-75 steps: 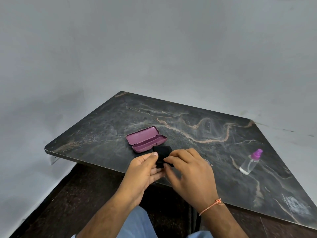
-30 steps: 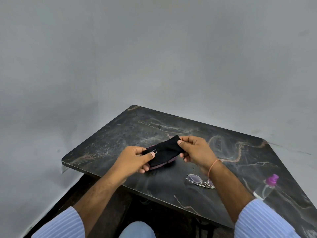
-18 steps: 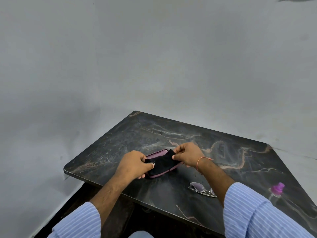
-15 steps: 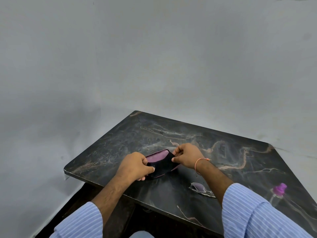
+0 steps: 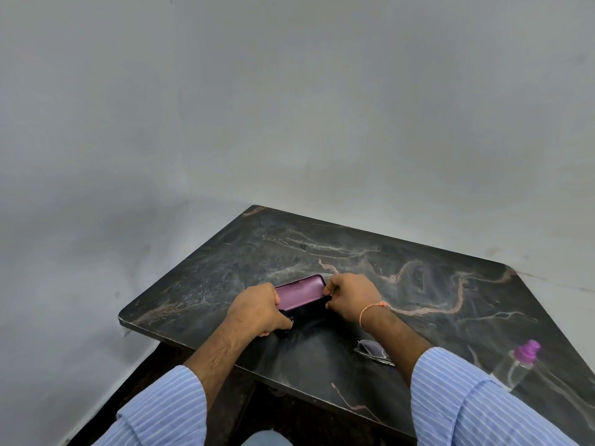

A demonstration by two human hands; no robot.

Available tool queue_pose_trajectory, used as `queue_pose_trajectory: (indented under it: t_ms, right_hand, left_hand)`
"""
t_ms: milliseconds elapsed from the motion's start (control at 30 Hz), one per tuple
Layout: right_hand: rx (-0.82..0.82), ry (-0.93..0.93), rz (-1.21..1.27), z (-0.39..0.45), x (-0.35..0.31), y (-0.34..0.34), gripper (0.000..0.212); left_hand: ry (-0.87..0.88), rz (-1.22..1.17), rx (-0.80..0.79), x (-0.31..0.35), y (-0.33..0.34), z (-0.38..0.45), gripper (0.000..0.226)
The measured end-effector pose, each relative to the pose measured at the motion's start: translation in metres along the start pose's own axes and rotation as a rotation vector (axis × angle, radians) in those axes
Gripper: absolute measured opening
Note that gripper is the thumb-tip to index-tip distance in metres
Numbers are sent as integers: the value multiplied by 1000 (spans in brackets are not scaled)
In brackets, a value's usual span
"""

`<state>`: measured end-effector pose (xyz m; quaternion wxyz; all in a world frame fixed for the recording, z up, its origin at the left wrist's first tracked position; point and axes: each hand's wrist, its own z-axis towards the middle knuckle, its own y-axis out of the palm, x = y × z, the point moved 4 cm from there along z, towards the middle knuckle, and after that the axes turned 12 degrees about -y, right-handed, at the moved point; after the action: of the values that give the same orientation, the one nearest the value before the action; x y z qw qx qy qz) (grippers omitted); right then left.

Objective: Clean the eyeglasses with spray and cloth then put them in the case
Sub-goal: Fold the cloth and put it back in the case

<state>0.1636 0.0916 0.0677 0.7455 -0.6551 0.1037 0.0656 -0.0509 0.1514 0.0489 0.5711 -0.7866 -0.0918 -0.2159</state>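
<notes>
Over the bench (image 5: 418, 284), both hands are pinching the cloth (image 5: 306, 315), hiding the case (image 5: 299, 292) base; right arm is half-covering the glasses (image 5: 373, 349)

A plain, bare room, most likely in a home or small office, though which one cannot be told. A dark marble-patterned table (image 5: 418, 278) stands pushed into the corner of 2 unadorned grey walls (image 5: 289, 107), above a dark floor (image 5: 135, 378).
</notes>
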Motion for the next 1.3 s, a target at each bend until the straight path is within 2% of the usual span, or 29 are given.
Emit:
queue_pose_trajectory:
  t_ms: [167, 400, 533, 600, 667, 833, 967, 1100, 1267, 1300]
  right_hand:
    - [36, 13, -6, -3, 9, 2, 32]
    - [84, 15, -52, -12, 22, 2, 34]
    - [74, 15, -72, -18, 27, 0, 34]
    - [78, 30, -48, -21, 31, -1, 31]
    - [91, 42, -16, -25, 36, -4, 26]
    - [80, 17, 47, -36, 41, -12, 20]
    - [-10, -85, 21, -50, 39, -21, 36]
    - [-81, -188, -84, -59, 38, -24, 43]
    - [-78, -217, -160, -62, 42, -21, 38]
    - [-73, -213, -164, -63, 43, -20, 38]
  left_hand:
    - [14, -166, -40, 0, 8, 17, 47]
    - [119, -269, 6, 5, 20, 36, 40]
    - [207, -432, -87, 12, 27, 37, 34]
    - [261, -467, -111, 15, 27, 35, 23]
    - [302, -471, -118, 16, 26, 32, 8]
    - [383, -497, -167, 14, 30, 28, 5]
    - [407, -469, -200, 8, 29, 30, 26]
    - [430, -332, -154, 8, 32, 34, 19]
    - [447, -258, -91, 18, 31, 28, 8]
    - [446, -246, -80, 20, 31, 27, 12]
